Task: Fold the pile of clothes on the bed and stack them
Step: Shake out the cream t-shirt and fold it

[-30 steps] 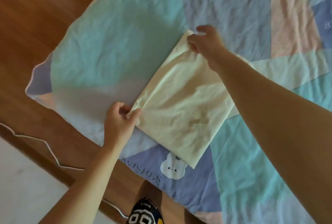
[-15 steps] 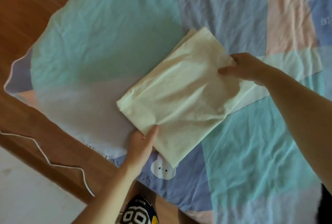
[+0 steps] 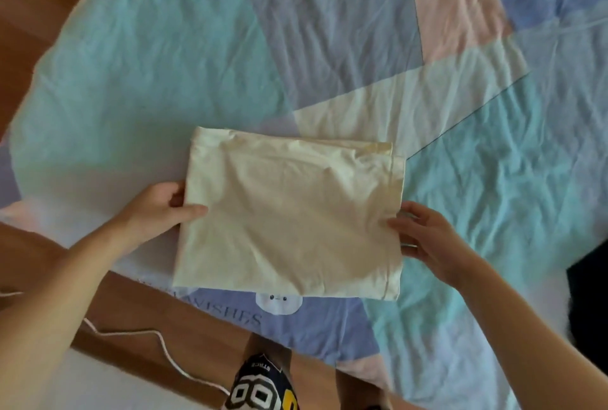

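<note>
**One folded cream garment, held at both side edges**

One cream garment (image 3: 289,212), folded into a rough rectangle, lies flat on the patchwork bedcover (image 3: 164,57) near the bed's near edge. Its long axis runs near to far with a slight tilt, and its near edge is the wider one. At the far right corner at least two layers show, slightly offset. A seam line runs down its right edge.

Two hands are on it. The left hand (image 3: 161,209) grasps the left edge, thumb lying on top of the fabric and fingers tucked at the edge. The right hand (image 3: 424,238) holds the right edge, thumb on the fabric, fingers curled loosely behind it.

Two pieces of writing can be read on the bedcover: "WISHES" on the blue patch just near of the garment, partly covered, beside one white bunny face (image 3: 279,302) that peeks from under the near edge, and "BEST" on the far right blue patch.

One white cord (image 3: 164,348) trails over the wooden bed frame (image 3: 138,304) at near left. One dark item (image 3: 589,297) sits at the right edge.
</note>
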